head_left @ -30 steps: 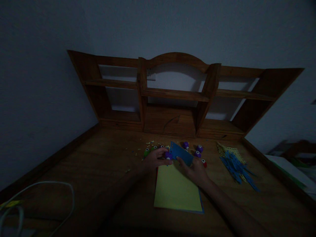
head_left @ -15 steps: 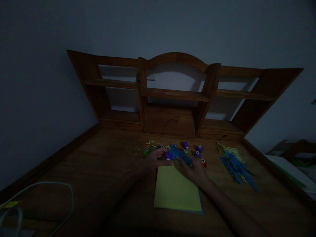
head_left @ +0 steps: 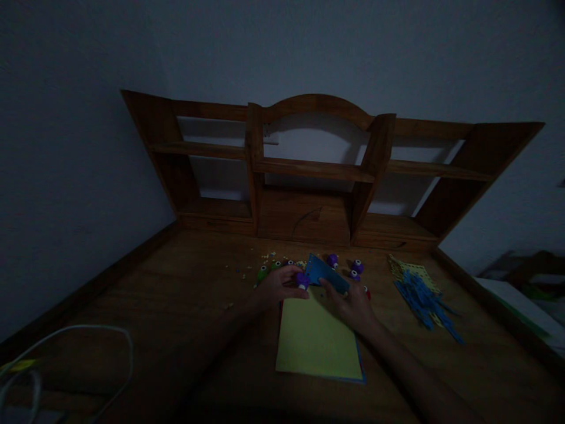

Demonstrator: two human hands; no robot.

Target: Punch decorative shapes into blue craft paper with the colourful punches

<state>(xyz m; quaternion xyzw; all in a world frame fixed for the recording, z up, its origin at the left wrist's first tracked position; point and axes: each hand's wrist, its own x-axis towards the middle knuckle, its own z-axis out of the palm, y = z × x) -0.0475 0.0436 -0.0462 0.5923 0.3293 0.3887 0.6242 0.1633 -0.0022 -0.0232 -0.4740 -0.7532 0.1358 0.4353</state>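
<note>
My left hand (head_left: 280,287) is closed around a small purple craft punch (head_left: 302,281), thumb below and fingers above. Just to its right, my right hand (head_left: 353,303) pinches a piece of blue paper (head_left: 325,274) by its lower right part. The paper's left end comes close to the punch; I cannot tell if they touch. Below both hands lies a stack of paper with a yellow sheet (head_left: 320,335) on top. Beyond the hands stand more punches, among them a green one (head_left: 262,272), a purple one (head_left: 357,267) and a red one (head_left: 367,292), partly hidden.
Tiny yellow paper bits (head_left: 267,257) are scattered on the wooden desk (head_left: 189,282). Punched blue strips (head_left: 426,300) lie over a yellow perforated sheet (head_left: 421,274) at the right. A wooden shelf unit (head_left: 309,169) borders the back, and a white cable (head_left: 119,330) loops at the left.
My right hand has drawn the blue paper slightly right, away from the purple punch, and tilted it. My left hand keeps almost the same place with the punch.
</note>
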